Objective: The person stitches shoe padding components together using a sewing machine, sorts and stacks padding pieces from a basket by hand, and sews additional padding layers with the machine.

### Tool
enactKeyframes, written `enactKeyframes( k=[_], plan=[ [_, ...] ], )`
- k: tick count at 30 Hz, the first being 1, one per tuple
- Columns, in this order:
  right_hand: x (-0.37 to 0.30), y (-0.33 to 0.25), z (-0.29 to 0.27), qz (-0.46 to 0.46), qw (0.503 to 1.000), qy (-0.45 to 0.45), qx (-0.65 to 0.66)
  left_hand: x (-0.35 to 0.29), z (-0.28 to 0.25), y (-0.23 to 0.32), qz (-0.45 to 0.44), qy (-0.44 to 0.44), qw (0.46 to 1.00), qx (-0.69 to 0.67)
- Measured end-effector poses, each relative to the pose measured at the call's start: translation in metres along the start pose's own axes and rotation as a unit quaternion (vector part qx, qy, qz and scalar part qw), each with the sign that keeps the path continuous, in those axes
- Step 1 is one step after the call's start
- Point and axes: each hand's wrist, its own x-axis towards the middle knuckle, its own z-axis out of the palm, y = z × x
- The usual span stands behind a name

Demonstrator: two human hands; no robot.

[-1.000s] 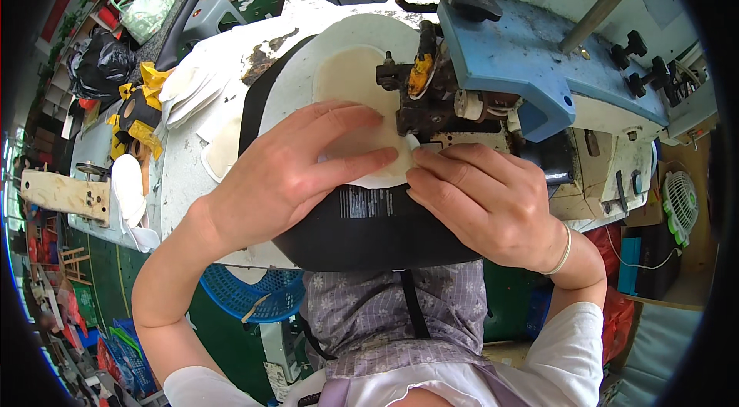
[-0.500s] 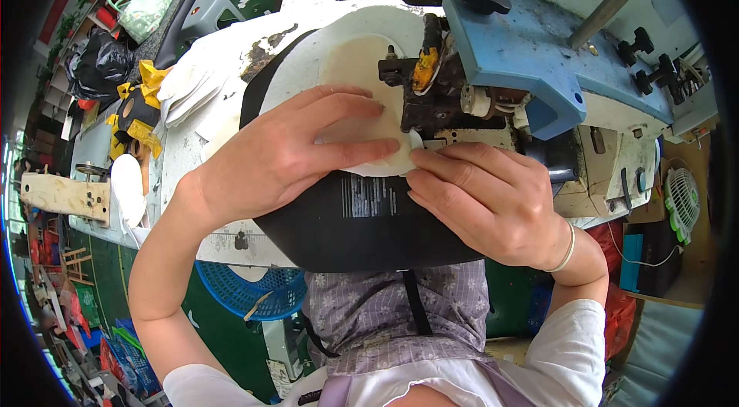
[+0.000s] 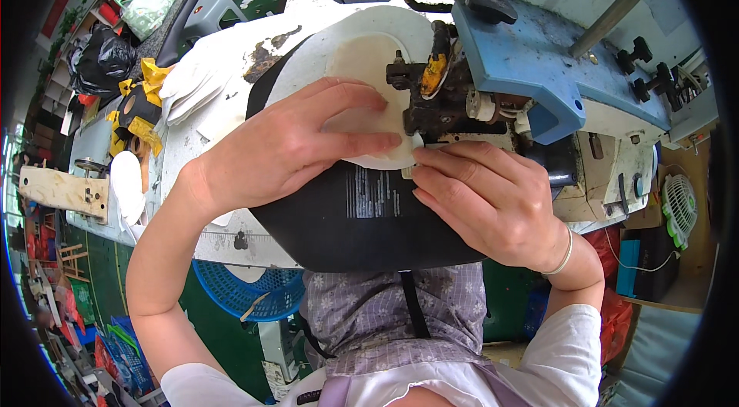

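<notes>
A pale, rounded sheet (image 3: 359,24) with a cream-coloured patch (image 3: 368,60) on it lies over a larger black sheet (image 3: 339,234). My left hand (image 3: 281,141) rests on the cream patch, thumb and forefinger spread apart and pressing on it. At the edge of the pale sheet, my right hand (image 3: 493,195) is closed, thumb and fingertips pinched together beside the sewing machine's dark presser part (image 3: 419,114). What exactly lies between those fingertips is partly hidden; the pale edge runs into them. Grey-white streaks (image 3: 373,195) mark the black sheet between my hands.
The machine's blue head (image 3: 523,53) overhangs the right side. Loose white pieces (image 3: 196,83) lie at the left of the worktable, with a tape roll (image 3: 141,107) beyond. A blue basket (image 3: 246,291) sits below the front edge. A small green fan (image 3: 679,211) stands far right.
The pale sheet has shifted and turned slightly beside the presser, with both hands keeping nearly the same pose. The whole view has also shifted a little.
</notes>
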Motion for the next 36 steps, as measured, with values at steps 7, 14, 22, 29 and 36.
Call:
enactKeyframes(
  k=[7,14,22,29,36],
  plan=[
    [0.002,-0.001,0.000,0.006,1.000,-0.004,0.001,0.001,-0.003,-0.003,0.002,-0.002,1.000,0.011],
    [0.004,-0.001,0.000,0.014,1.000,0.003,0.001,0.002,-0.002,-0.001,-0.009,0.005,0.999,0.031],
    [0.004,0.000,0.001,0.011,1.000,0.005,-0.001,0.004,0.001,0.011,-0.027,0.022,0.997,0.070],
    [0.003,0.001,0.002,0.011,1.000,0.008,0.003,0.006,0.002,0.031,-0.074,0.012,0.988,0.137],
    [0.002,0.001,0.002,0.013,1.000,0.019,0.006,0.014,0.013,0.058,-0.094,0.010,0.968,0.234]
  ],
)
